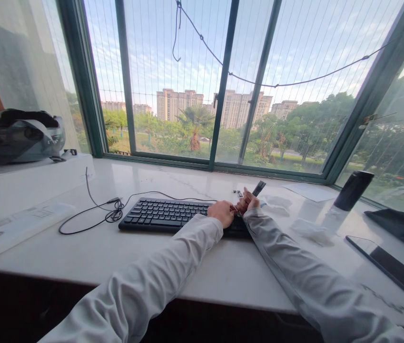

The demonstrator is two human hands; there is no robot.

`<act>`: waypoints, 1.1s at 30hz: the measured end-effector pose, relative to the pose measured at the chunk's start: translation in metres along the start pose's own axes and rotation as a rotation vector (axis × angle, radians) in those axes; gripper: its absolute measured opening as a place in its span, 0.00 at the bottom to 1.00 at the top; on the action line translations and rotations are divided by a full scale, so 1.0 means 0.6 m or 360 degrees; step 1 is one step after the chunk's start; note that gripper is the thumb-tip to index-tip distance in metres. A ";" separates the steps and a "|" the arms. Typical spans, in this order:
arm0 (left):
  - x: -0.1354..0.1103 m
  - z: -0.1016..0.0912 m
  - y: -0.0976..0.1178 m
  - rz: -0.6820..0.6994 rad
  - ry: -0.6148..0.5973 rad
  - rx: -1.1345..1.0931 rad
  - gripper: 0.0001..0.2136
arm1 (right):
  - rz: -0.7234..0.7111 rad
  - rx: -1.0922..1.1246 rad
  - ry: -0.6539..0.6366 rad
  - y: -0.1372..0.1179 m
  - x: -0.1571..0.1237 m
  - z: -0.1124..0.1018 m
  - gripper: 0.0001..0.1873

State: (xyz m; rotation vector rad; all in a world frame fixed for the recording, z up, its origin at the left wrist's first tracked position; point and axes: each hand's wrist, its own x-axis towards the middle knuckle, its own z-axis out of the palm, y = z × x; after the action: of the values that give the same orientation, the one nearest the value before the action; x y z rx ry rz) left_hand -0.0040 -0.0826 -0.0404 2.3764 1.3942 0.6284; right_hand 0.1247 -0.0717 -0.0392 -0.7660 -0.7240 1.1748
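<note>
A black keyboard point(173, 213) lies on the white counter, its right part largely covered by my hands. My left hand point(222, 213) is closed at the keyboard's right side, fingertips meeting the other hand; what they pinch is too small to make out. Wrapped round a flat black stick-like tool point(259, 188) is my right hand point(247, 201), with the tool's end pointing up and away to the right. Several small black pieces, which look like loose keycaps point(237, 192), lie just behind the hands. The keyboard's cable point(166, 193) runs along its back edge to the left.
Coiled cable point(115, 212) lies left of the keyboard. Further left are a white packaged item point(26, 226) and a white box point(34, 183) bearing a dark helmet-like object point(19, 138). On the right are clear plastic wrapping point(310, 229), a black cylinder point(354, 190) and a phone-like slab point(390, 267). Windows point(173, 119) rise behind.
</note>
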 end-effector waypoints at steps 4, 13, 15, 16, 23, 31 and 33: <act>0.003 0.001 -0.003 -0.0013 0.0010 -0.0019 0.13 | -0.0062 -0.0044 0.0094 0.003 0.003 0.008 0.32; 0.005 0.003 -0.004 0.0136 -0.0029 0.0041 0.13 | 0.0223 -0.0100 0.0135 -0.035 0.027 -0.016 0.27; 0.005 0.001 -0.005 0.0134 -0.0039 0.0046 0.13 | 0.0285 -0.0083 0.0125 -0.039 0.027 -0.022 0.27; 0.005 0.001 -0.005 0.0129 -0.0042 0.0042 0.13 | 0.0315 -0.0082 0.0129 -0.039 0.027 -0.023 0.26; 0.009 0.004 -0.010 0.0070 -0.0055 -0.0020 0.12 | 0.0407 -0.0146 0.0203 -0.027 0.029 -0.018 0.26; 0.007 0.002 -0.007 0.0012 -0.0071 -0.0038 0.12 | 0.0405 -0.0158 0.0241 -0.015 0.023 -0.006 0.24; 0.006 -0.001 -0.005 -0.0026 -0.0065 -0.0032 0.13 | 0.0376 -0.0139 0.0243 -0.014 0.020 -0.004 0.24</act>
State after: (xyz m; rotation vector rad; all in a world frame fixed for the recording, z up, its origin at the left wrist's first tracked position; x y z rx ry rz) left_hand -0.0050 -0.0779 -0.0409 2.3464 1.3826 0.5835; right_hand 0.1340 -0.0623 -0.0322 -1.0241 -0.5716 1.2867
